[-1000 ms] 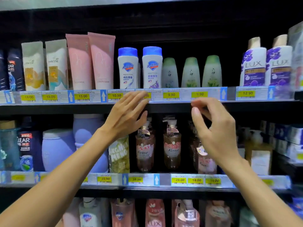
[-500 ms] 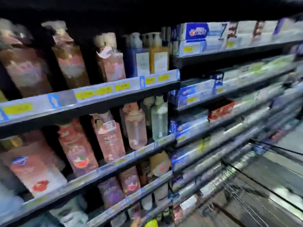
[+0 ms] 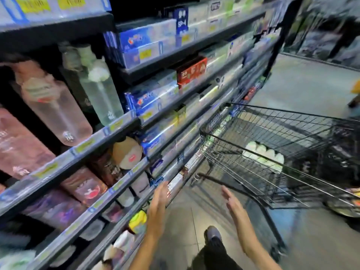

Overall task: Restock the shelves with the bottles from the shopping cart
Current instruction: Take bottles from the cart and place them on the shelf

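Note:
A black wire shopping cart (image 3: 253, 137) stands on the floor at the right, beside the shelves. Several white bottles (image 3: 263, 154) lie in its basket. My left hand (image 3: 158, 201) is low near the shelf edge, fingers straight, holding nothing. My right hand (image 3: 231, 203) hangs just short of the cart's near end, fingers straight and empty too. The shelves (image 3: 120, 121) on the left carry pink and clear pump bottles (image 3: 58, 106). The whole view is blurred by motion.
Blue and red toothpaste boxes (image 3: 148, 43) fill the shelves further along. Grey floor (image 3: 311, 84) opens behind the cart. My shoe (image 3: 213, 233) shows below, between my arms. Something coloured sits at the right edge under the cart (image 3: 348, 203).
My view has swung from the upper shelf down and right to the cart. My hands left the shelf edge and now hang low and empty near the cart.

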`<state>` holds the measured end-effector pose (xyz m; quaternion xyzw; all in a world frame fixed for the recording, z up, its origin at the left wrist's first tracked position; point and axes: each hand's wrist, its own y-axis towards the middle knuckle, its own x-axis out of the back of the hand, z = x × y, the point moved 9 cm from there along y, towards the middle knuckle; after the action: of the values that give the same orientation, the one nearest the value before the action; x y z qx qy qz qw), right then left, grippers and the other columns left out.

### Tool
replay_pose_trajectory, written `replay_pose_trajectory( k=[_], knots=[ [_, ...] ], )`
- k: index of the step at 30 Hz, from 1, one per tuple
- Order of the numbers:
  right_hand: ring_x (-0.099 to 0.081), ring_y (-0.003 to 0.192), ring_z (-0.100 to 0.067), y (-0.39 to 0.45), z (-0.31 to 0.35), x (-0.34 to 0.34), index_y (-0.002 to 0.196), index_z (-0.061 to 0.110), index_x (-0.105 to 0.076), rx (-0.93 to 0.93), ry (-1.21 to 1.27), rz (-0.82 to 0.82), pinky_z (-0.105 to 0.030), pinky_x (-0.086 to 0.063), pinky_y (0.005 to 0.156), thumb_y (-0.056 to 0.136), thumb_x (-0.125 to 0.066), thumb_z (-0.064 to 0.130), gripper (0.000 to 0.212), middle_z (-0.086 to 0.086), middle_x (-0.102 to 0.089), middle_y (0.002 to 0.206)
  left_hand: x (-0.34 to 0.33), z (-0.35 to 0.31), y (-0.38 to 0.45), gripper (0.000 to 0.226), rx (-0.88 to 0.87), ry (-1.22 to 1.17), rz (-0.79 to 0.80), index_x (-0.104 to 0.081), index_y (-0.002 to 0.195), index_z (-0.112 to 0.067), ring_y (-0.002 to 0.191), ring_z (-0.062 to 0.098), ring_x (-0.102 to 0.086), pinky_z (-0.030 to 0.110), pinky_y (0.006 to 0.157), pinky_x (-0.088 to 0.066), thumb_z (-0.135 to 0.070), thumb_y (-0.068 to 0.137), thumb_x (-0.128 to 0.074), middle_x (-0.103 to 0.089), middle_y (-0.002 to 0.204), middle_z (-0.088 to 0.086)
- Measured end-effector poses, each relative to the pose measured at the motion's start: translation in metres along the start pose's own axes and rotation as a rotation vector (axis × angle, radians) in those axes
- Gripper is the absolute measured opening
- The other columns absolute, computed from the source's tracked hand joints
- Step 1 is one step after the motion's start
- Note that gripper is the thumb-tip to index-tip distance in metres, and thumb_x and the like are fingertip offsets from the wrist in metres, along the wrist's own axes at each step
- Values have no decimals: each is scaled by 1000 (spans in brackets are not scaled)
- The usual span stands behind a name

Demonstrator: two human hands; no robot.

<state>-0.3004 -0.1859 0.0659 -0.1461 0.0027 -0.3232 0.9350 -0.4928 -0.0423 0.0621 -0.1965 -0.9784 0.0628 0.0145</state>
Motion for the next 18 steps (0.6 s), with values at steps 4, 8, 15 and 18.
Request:
replay_pose_trajectory(
  k=[4,8,15,18],
  knots=[
    [-34,137,-1,13,28,-1,142,45,-38,107,-110,70,-41,-24,114,91,-30,56,53,23,-37,149,-50,-38,27,53,-39,5,72,-46,139,-21,124,-9,-45,0,93,-33,-45,93,-36,-52,137,-16],
    [-37,134,4,35,19,33,139,47,-42,114,-102,58,-45,-28,114,85,-35,68,58,27,-43,144,-99,-33,40,55,-138,122,157,-46,138,-19,122,-9,-46,1,93,-34,-47,92,-35,-52,137,-11],
    [-43,132,0,125,16,133,137,37,-50,77,1,-32,-36,-30,114,90,-39,60,53,22,-50,140,-228,-19,94,41,-92,187,242,-48,130,-37,128,2,-46,21,107,-37,-49,93,-36,-50,139,-12],
    [-39,136,-3,173,29,190,136,42,-50,81,20,-66,-38,-27,114,87,-40,67,56,21,-47,143,-289,-31,137,56,-83,206,238,-48,134,-30,129,7,-46,36,111,-34,-60,88,-36,-50,140,-8]
  ],
)
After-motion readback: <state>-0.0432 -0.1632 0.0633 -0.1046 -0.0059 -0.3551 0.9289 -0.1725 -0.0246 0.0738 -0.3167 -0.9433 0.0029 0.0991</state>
